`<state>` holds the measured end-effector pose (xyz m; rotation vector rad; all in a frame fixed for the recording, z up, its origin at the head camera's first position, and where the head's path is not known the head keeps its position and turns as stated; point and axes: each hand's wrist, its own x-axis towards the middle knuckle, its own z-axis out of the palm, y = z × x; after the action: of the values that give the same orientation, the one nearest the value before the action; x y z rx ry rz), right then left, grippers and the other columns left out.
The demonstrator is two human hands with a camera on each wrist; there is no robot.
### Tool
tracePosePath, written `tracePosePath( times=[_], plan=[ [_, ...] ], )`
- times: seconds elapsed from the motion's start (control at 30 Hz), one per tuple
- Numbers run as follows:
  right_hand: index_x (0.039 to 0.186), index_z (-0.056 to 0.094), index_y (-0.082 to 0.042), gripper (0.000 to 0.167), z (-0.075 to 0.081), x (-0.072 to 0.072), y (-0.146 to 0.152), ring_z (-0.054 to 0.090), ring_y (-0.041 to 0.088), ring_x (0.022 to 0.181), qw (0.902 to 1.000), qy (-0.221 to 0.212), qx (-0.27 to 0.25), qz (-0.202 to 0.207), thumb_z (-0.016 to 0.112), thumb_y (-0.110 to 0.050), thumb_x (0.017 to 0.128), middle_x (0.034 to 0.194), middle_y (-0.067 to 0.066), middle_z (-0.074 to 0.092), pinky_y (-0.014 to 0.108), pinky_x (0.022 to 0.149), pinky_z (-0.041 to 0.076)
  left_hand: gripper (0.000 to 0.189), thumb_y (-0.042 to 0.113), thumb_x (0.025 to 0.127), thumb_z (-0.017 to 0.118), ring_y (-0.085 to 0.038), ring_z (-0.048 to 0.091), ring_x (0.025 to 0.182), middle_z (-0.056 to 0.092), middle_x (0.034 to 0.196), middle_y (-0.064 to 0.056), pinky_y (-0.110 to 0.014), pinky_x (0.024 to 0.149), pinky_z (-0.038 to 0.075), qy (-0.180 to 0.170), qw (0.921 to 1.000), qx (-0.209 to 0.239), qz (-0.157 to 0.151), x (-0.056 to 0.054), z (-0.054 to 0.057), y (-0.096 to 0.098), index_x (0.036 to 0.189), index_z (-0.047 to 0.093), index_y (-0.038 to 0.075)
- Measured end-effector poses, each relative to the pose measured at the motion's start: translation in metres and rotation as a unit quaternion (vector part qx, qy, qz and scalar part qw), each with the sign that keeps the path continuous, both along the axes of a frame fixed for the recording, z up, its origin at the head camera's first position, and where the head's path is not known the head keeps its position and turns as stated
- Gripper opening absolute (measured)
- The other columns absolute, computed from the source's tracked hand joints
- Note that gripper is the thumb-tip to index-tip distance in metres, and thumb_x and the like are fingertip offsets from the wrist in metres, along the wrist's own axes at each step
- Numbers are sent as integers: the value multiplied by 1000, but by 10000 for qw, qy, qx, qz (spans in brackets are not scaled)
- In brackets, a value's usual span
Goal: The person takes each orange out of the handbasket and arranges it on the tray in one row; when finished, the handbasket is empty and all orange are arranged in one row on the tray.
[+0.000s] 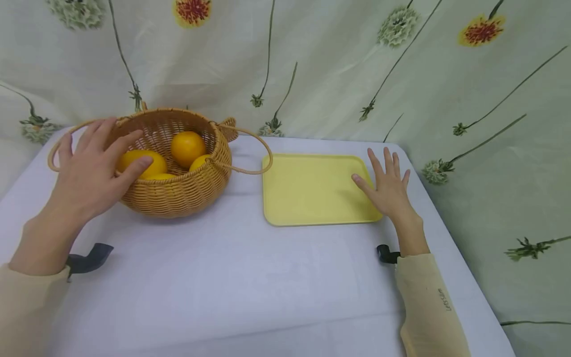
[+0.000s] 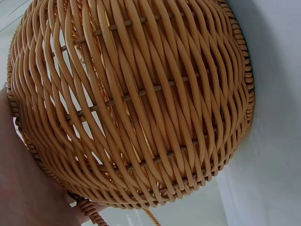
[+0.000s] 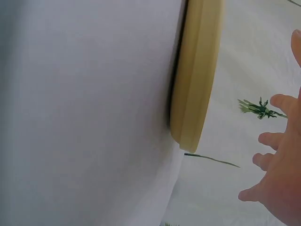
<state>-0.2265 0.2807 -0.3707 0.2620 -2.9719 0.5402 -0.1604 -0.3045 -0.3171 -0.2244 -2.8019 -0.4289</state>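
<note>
A woven wicker basket [image 1: 178,198] stands on the left of the table, holding a round orange [image 1: 188,148], an oval yellow-orange fruit [image 1: 142,163] and other yellow fruit partly hidden by the rim. Over the basket's left side is my left hand [image 1: 91,171], fingers spread and the thumb reaching over the oval fruit. The left wrist view shows this hand [image 2: 28,188] beside the basket's rim. A flat yellow tray [image 1: 312,191] lies right of the basket. My right hand [image 1: 389,191] extends over the tray's right edge with its fingers spread, holding nothing.
A white cloth covers the table [image 1: 250,287]. Behind it and to the right hangs a pale curtain [image 1: 321,64] with a flower print. One looped basket handle [image 1: 254,172] leans right toward the tray's left edge; the other sticks out left behind my left hand.
</note>
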Motion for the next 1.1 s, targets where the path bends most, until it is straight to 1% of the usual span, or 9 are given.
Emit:
tracePosePath(
  times=[0.3, 0.4, 0.47, 0.53, 0.6, 0.77, 0.87, 1.0, 1.1],
  plan=[
    [171, 11, -26, 91, -8, 1, -5, -9, 46, 162, 10000, -80, -10, -11, 42, -73, 100, 177, 19, -4, 83, 115, -4, 74, 57, 107, 40, -46, 14, 161, 20, 172, -28, -75, 121, -9, 103, 9995, 288, 61, 5, -3, -6, 163, 37, 8],
    [171, 11, -25, 91, -8, 3, -6, -10, 46, 162, 9999, -104, -4, 5, 43, -72, 101, 177, 20, -3, 84, 115, -3, 72, 56, 107, 42, -50, 26, 155, 31, 168, -29, -72, 124, 1, 444, 9972, 591, 145, 4, -9, -5, 162, 40, 10],
    [171, 11, -25, 91, -6, 4, -6, -9, 46, 162, 10000, -97, 1, 17, 44, -71, 101, 177, 20, -3, 84, 115, -4, 69, 54, 107, 44, -53, 37, 149, 43, 160, -30, -69, 125, 14, 855, 9923, 875, 203, 2, -14, -2, 160, 45, 10],
    [171, 11, -24, 91, -3, 4, -6, -10, 46, 163, 9999, -109, -22, 29, 45, -71, 101, 177, 20, -4, 84, 115, -4, 65, 52, 106, 47, -54, 47, 140, 54, 152, -28, -66, 123, 26, 1328, 9838, 1176, 243, -1, -19, 2, 156, 51, 10],
    [171, 11, -24, 91, -2, 3, -6, -10, 46, 163, 9999, -98, -37, 42, 44, -72, 100, 177, 20, -4, 84, 115, -4, 62, 50, 106, 48, -54, 53, 134, 60, 146, -27, -63, 120, 33, 1668, 9760, 1378, 265, -4, -23, 6, 152, 55, 10],
    [171, 12, -25, 91, 0, 3, -12, -9, 46, 163, 9998, -112, -77, 128, 44, -72, 100, 178, 18, -4, 83, 115, -3, 69, 58, 106, 43, -52, 55, 135, 62, 145, -25, -60, 122, 32, 2109, 9626, 1672, 298, -6, -30, 8, 148, 59, 5],
    [171, 12, -27, 90, 2, 4, -19, -8, 45, 163, 9995, -139, -182, 237, 45, -71, 100, 178, 16, -3, 82, 116, -4, 72, 60, 106, 40, -53, 57, 131, 65, 142, -24, -58, 121, 35, 2446, 9518, 1829, 293, -9, -33, 8, 143, 63, 3],
    [171, 11, -30, 86, 7, 5, -30, -9, 41, 164, 9982, -207, -383, 404, 45, -68, 102, 178, 14, -3, 81, 118, -4, 63, 50, 107, 40, -53, 61, 126, 68, 137, -23, -56, 118, 40, 2740, 9411, 1947, 373, -11, -37, 8, 137, 67, 2],
    [171, 9, -33, 84, 13, 5, -39, -10, 38, 164, 9968, -243, -582, 496, 45, -66, 103, 179, 11, -3, 79, 119, -5, 55, 37, 104, 42, -51, 62, 127, 69, 136, -22, -56, 117, 42, 2787, 9385, 1983, 463, -11, -39, 8, 135, 69, 1]
  ],
)
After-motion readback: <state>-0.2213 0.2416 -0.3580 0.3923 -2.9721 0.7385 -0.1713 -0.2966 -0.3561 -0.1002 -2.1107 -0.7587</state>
